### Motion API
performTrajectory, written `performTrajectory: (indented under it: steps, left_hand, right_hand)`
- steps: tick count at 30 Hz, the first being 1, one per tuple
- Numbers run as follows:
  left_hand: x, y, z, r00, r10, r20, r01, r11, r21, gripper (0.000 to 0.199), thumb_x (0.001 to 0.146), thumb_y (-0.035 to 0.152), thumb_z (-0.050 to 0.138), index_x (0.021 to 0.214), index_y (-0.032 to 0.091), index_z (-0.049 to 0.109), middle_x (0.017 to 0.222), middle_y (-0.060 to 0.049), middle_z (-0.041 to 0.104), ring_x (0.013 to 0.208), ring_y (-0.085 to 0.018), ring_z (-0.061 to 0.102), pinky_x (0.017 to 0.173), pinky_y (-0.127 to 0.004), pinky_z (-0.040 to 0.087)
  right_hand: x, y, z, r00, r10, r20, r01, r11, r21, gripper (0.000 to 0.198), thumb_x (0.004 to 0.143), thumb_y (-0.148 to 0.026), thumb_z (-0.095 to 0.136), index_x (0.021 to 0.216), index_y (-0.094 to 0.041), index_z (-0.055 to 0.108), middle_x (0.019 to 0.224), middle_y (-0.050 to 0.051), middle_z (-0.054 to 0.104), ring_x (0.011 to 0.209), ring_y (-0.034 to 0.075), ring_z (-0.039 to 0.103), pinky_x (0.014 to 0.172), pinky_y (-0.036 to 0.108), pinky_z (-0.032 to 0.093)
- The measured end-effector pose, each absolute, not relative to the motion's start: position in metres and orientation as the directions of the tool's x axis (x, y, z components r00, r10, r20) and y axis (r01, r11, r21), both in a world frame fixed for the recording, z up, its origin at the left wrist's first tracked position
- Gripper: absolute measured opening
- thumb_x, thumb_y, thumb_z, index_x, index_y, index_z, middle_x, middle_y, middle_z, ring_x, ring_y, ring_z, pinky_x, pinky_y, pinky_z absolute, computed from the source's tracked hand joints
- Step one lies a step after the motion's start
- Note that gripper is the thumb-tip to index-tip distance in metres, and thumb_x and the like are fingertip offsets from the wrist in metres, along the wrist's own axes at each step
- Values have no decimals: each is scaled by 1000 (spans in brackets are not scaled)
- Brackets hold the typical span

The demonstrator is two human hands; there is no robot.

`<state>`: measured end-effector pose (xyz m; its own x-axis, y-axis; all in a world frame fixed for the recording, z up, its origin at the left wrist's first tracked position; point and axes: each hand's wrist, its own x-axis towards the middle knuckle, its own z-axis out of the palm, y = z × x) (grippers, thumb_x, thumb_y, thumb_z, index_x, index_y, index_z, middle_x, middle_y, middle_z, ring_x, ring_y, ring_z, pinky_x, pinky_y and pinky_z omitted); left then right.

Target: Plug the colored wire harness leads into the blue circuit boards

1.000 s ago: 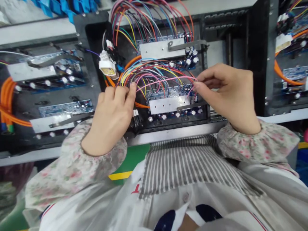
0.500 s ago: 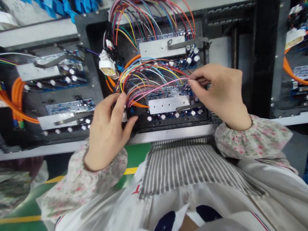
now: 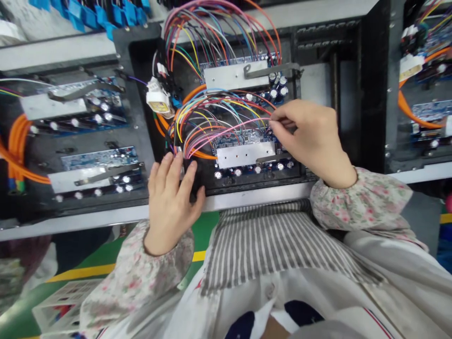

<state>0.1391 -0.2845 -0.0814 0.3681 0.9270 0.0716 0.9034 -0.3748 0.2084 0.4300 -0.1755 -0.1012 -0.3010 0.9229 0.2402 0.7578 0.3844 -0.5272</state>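
My right hand (image 3: 306,136) pinches the end of a pink wire (image 3: 233,127) above the right end of the nearer circuit board (image 3: 247,136). A flat metal plate (image 3: 231,157) covers part of that board, with a dark clamp strip (image 3: 271,158) over its right end. The other coloured wires arch from a bundle at the left to the board. Beside that bundle, my left hand (image 3: 173,197) lies palm down with its fingers spread, fingertips by the wire bases. What lies under those fingertips is partly hidden.
Behind is a second wired board with its own metal plate (image 3: 235,76). A white connector (image 3: 158,100) sits at the tray's left. More boards with orange cables (image 3: 21,141) are in the tray to the left. Blue connectors (image 3: 88,16) hang at the back. The metal rail (image 3: 254,197) runs along the front.
My left hand has drawn back toward me from the wire bundle and its fingers have spread. My right hand still pinches the pink wire, slightly further left in view.
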Motion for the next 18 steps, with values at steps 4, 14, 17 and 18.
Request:
performTrajectory:
  steps: [4, 14, 17, 18]
  left_hand:
    - [132, -283, -77, 398, 916, 43, 893, -398, 210, 97, 85, 19, 63, 161, 44, 10, 172, 5, 3, 154, -46, 23, 120, -75, 28]
    - [111, -281, -90, 297, 954, 43, 919, -298, 260, 98, 85, 23, 58, 157, 56, -1, 166, 29, -11, 156, -45, 11, 125, -72, 20]
    - [118, -290, -82, 206, 974, 98, 942, -225, 250, 92, 86, 31, 59, 159, 50, 8, 170, 22, 0, 155, -45, 16, 125, -69, 20]
    - [122, -296, -76, 149, 986, 74, 946, -164, 279, 88, 86, 38, 60, 160, 47, 13, 171, 18, 9, 155, -45, 16, 124, -68, 20]
  right_hand:
    - [432, -181, -91, -336, 898, 285, 678, 441, -588, 12, 93, -19, 59, 92, -21, 71, 89, 2, 75, 80, 16, 70, 73, 28, 52]
    - [611, -225, -98, 169, 926, 337, 922, -27, -387, 31, 89, -58, 60, 93, -30, 74, 73, 9, 72, 62, 26, 66, 57, 39, 43]
    - [645, -224, -116, 51, 982, 184, 955, 6, -296, 38, 92, -63, 46, 79, -37, 70, 46, 3, 52, 41, 23, 48, 47, 35, 27]
    - [647, -224, -121, 35, 983, 182, 956, 20, -293, 37, 92, -62, 45, 77, -37, 68, 45, 3, 50, 40, 23, 48, 47, 35, 26]
